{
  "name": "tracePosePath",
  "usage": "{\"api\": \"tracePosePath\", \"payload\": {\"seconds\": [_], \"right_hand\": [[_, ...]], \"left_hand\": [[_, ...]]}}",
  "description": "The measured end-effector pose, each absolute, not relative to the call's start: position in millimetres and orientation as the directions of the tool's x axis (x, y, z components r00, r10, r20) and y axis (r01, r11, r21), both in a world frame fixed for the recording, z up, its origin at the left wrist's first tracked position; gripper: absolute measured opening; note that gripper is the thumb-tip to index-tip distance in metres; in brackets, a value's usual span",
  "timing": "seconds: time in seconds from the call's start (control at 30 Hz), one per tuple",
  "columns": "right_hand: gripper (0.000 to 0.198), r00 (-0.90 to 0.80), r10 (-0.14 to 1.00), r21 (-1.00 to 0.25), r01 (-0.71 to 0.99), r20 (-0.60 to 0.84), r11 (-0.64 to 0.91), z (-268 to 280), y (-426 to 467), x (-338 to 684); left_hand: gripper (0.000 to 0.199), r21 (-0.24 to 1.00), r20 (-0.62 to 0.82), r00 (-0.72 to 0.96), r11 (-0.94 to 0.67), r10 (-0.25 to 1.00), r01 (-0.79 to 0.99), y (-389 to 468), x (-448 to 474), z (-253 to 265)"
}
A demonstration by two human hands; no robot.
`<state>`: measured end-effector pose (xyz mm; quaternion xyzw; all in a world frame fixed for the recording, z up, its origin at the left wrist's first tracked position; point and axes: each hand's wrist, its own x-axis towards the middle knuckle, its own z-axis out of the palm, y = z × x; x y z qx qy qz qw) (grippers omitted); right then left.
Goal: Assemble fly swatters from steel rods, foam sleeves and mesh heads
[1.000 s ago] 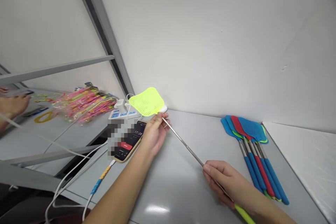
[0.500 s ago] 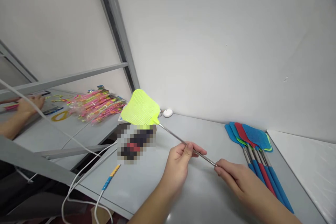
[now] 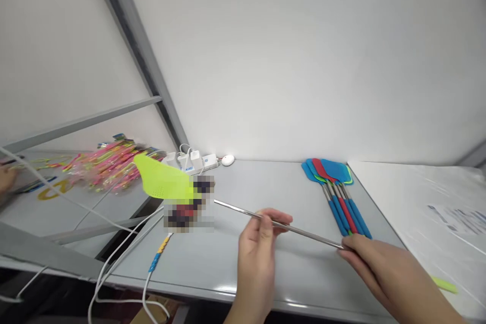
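A yellow-green fly swatter (image 3: 163,179) is held crosswise above the table, its mesh head to the left and tilted nearly edge-on. My left hand (image 3: 260,248) is closed around the middle of its thin metal rod (image 3: 304,233), thumb on top. At the rod's right end my right hand (image 3: 387,266) grips the swatter where rod meets handle. The hand covers most of the handle; a yellow-green end (image 3: 445,284) shows beyond it. Behind my right hand lies a row of several fly swatters (image 3: 330,169) with blue, red and green heads.
A white power strip (image 3: 205,163) with plugs and a white rounded object (image 3: 228,160) sit by the wall. White cables (image 3: 125,248) hang at the left. Beyond a grey metal frame (image 3: 129,40) are pink bagged items (image 3: 110,164) and another person's hand (image 3: 7,177). White sheeting (image 3: 410,192) lies right.
My right hand has moved right, away from my left, and more metal rod shows. The swatter's head has tilted and dropped leftward. The camera view has shifted; the other person's hand is mostly out of frame.
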<state>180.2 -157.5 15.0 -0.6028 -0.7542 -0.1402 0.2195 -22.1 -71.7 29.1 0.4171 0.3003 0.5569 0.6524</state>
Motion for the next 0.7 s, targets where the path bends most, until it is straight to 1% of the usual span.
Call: {"api": "tracePosePath", "payload": {"seconds": [0.1, 0.13, 0.17, 0.23, 0.33, 0.47, 0.53, 0.63, 0.7], "right_hand": [[0.028, -0.177, 0.855, -0.062, 0.970, 0.488, 0.236, 17.2, -154.4, 163.6], [0.030, -0.184, 0.860, -0.062, 0.968, 0.476, 0.242, 18.5, -151.5, 157.9], [0.032, -0.191, 0.860, -0.049, 0.969, 0.473, 0.242, 19.8, -148.1, 153.2], [0.035, -0.181, 0.877, -0.015, 0.978, 0.445, 0.210, 21.5, -141.4, 148.9], [0.039, -0.155, 0.892, 0.035, 0.987, 0.425, 0.155, 19.0, -136.9, 160.9], [0.042, -0.144, 0.885, 0.019, 0.988, 0.442, 0.151, 8.5, -148.8, 209.3], [0.043, -0.123, 0.886, 0.033, 0.992, 0.448, 0.121, 3.1, -161.0, 236.6], [0.043, -0.105, 0.889, 0.058, 0.994, 0.445, 0.088, -2.8, -178.8, 265.3], [0.041, -0.088, 0.885, 0.067, 0.996, 0.457, 0.064, -5.4, -186.3, 274.7]], "left_hand": [[0.036, 0.898, 0.046, 0.382, 0.129, 0.923, -0.420, -88.2, -8.6, 12.7], [0.038, 0.896, 0.059, 0.415, 0.135, 0.908, -0.423, -90.1, -6.8, 9.4], [0.039, 0.889, 0.077, 0.403, 0.120, 0.912, -0.442, -90.0, -6.3, 7.9], [0.034, 0.882, 0.087, 0.292, 0.062, 0.952, -0.466, -85.1, -8.7, 10.2], [0.032, 0.864, 0.101, 0.185, 0.007, 0.978, -0.504, -71.8, -19.6, 22.4], [0.030, 0.822, 0.100, -0.020, -0.094, 0.995, -0.561, -52.6, -42.5, 37.0], [0.028, 0.806, 0.079, -0.103, -0.124, 0.992, -0.578, -44.0, -51.7, 40.1], [0.028, 0.807, 0.038, -0.103, -0.091, 0.994, -0.583, -36.6, -54.1, 42.3], [0.029, 0.802, 0.053, -0.085, -0.093, 0.995, -0.590, -36.0, -47.8, 43.4]]}}
